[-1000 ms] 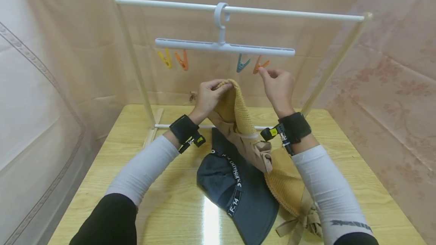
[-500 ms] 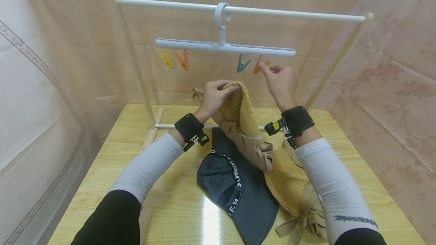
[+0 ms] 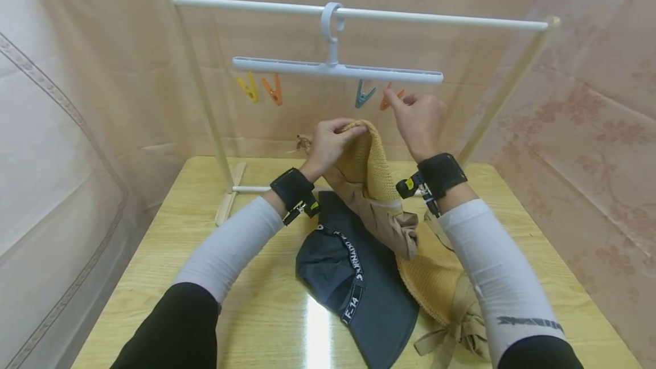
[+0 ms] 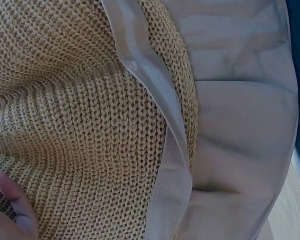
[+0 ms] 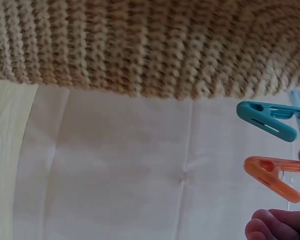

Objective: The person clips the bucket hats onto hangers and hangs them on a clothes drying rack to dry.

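Note:
My left hand (image 3: pixel 328 144) pinches the upper edge of a yellow knitted sun hat (image 3: pixel 378 172) with beige cloth parts; it hangs below the hanger's right half. In the left wrist view, the hat's knit (image 4: pixel 90 125) and pleated beige cloth (image 4: pixel 235 125) fill most of the picture. My right hand (image 3: pixel 420 121) is at the orange clip (image 3: pixel 388 100) on the right. The right wrist view has the thumb at one end of that clip (image 5: pixel 272 175) and curled fingers (image 5: pixel 275 225) apart from its other side. A teal clip (image 3: pixel 364 97) hangs beside it.
The pale blue hanger (image 3: pixel 282 66) hangs from a white rail (image 3: pixel 435 17). On its left are a yellow clip (image 3: pixel 249 89) and another orange clip (image 3: pixel 274 93). A dark cap (image 3: pixel 333 266) and a second knitted hat (image 3: pixel 430 283) with a beige bow lie on the wooden table (image 3: pixel 169 278).
My left hand has shifted right with the held hat. The right hand has risen slightly along the orange clip. The clips and the dark cap stay where they were.

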The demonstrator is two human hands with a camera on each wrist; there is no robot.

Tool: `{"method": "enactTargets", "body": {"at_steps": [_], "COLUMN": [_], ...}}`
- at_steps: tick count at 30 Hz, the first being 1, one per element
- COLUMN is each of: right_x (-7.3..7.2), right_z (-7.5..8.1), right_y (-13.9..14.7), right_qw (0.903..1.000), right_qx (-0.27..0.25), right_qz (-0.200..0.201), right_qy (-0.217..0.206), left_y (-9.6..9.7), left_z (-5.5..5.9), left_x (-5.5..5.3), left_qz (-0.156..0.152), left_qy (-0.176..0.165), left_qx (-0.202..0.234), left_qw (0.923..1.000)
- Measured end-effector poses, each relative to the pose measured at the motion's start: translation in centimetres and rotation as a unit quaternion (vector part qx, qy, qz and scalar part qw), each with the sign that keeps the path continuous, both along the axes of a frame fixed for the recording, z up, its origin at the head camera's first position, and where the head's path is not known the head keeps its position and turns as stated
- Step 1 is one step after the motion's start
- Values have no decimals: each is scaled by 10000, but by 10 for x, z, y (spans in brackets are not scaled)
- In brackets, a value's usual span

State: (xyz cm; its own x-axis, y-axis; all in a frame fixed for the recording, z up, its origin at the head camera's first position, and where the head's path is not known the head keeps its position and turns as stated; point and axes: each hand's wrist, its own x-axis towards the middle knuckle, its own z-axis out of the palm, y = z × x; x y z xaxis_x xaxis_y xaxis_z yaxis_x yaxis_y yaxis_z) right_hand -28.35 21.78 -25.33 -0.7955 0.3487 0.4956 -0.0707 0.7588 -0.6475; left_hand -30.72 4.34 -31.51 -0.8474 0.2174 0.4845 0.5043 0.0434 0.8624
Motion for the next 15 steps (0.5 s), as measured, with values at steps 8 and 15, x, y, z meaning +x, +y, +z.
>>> {"method": "enactTargets", "body": {"at_steps": [8, 15], "right_x": [-5, -10], "right_z": [-5, -3], "right_y": [0, -6], "right_qw": [9997, 9992], "right_qx": [191, 193], "right_qz": [-57, 41], "right_qy": [159, 355], "left_y": [8, 11], "left_z": [-1, -1], "left_x": [1, -2], "left_qz": [-119, -47], "left_qy": [12, 68], "left_qx": [-7, -251], "left_qw": [9999, 9997]}}
